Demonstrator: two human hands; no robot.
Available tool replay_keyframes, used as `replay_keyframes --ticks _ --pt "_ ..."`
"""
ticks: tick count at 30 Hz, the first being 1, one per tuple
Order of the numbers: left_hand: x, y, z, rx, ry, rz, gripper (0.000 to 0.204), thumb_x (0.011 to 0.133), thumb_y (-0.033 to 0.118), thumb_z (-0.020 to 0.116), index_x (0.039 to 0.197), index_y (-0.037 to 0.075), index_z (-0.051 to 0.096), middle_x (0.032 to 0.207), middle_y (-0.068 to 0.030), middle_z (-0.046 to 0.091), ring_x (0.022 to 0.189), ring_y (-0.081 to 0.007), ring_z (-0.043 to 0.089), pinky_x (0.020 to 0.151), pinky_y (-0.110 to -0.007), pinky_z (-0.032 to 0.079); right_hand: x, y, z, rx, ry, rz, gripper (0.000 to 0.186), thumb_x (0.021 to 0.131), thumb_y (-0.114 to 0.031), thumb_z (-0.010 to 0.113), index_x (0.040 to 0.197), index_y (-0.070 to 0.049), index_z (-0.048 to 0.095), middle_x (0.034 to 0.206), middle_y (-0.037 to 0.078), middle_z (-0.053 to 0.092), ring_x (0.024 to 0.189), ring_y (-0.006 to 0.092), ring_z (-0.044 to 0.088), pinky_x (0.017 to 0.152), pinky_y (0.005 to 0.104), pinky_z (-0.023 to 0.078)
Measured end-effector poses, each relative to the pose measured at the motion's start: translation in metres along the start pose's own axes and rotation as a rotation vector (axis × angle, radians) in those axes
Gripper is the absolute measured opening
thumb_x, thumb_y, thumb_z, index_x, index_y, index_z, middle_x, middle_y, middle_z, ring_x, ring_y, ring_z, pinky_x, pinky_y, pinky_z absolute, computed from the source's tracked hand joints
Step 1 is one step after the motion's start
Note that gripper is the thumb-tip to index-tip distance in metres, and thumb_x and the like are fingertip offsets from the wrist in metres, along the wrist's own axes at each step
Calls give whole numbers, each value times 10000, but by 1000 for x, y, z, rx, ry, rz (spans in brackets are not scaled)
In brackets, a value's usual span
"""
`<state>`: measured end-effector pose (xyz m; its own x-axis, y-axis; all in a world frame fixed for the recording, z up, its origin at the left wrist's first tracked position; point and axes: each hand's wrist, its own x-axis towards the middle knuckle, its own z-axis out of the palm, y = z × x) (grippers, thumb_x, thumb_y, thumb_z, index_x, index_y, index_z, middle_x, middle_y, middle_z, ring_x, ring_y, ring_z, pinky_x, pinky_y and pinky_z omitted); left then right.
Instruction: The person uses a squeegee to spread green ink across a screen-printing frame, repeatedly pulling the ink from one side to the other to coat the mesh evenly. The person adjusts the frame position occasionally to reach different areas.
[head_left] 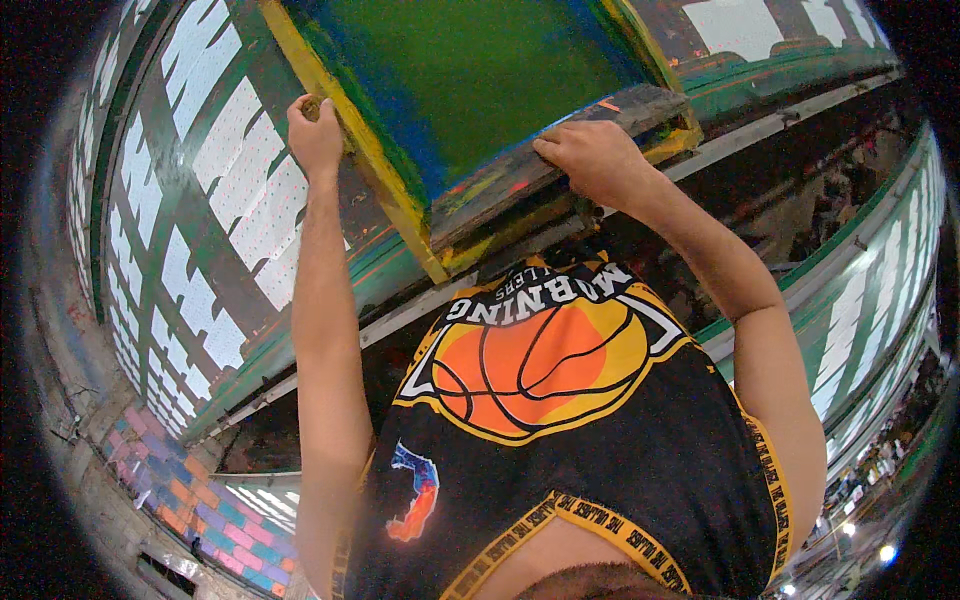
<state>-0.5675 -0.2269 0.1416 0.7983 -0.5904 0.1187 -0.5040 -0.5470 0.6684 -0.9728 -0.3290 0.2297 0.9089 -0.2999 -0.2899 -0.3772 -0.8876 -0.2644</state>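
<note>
Both hands at a paint-streaked frame, its far end out of sight

The framed green screen [480,75] lies straight ahead of the person, over a long green table [385,262], set askew to the table's edge. What matters most, I'd judge, is that the hands sit on two different sides of it. The left hand [316,140] is at the yellow side rail [375,185], on its outer face and farther up from the near corner; its thumb and fingers are closed about a small brownish piece [312,108]. The right hand [595,160] is nearer the body, curled with its fingers closed over the grey near bar [500,192], roughly midway along. The side rails run away from the chest, while the near bar slants up to the right.

The top of the view cuts off the far end, so I can't tell which way the long axis goes. Nor can I make out whether the brownish piece is fixed to the rail, how far the right fingers reach under the bar, or what lies beneath the screen. Pale shapes [240,170] lie along the table to the left.
</note>
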Motion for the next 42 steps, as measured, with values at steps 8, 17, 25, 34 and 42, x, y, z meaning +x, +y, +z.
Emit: replay_keyframes --ticks 8,17,25,34,42 --pt "-6 6 8 -53 50 -1 423 885 294 727 1215 38 661 1170 -193 716 1098 -362 687 972 -441 528 -26 3 12 -29 169 -40 581 732 27 736 1299 -78 670 1304 105 687 1204 309 661 956 414 563" --pt "-9 10 10 -123 75 2 415 871 304 740 1191 46 681 1105 -206 732 1031 -378 702 931 -465 545 82 27 -1 -101 426 22 402 843 -57 660 1241 -101 698 1246 120 721 1115 348 703 883 457 595" --pt "-10 9 5 -85 41 -32 363 896 218 717 1197 25 655 1142 -197 709 1101 -370 667 977 -451 519 282 104 -59 -224 392 26 259 816 -128 682 1064 -116 756 1049 154 755 977 376 735 835 514 602" --pt "-15 15 -1 -16 67 -85 336 896 215 756 1179 54 675 1074 -164 741 971 -293 720 890 -398 556 434 163 -137 -220 260 -26 280 783 -221 685 945 -14 782 963 220 762 967 383 735 806 515 596" --pt "-15 23 -4 -2 59 -147 339 893 205 749 1177 34 674 1085 -171 745 1003 -299 725 914 -392 557 478 170 -178 -277 61 26 292 750 -219 696 880 32 767 878 258 731 853 407 726 746 531 578"
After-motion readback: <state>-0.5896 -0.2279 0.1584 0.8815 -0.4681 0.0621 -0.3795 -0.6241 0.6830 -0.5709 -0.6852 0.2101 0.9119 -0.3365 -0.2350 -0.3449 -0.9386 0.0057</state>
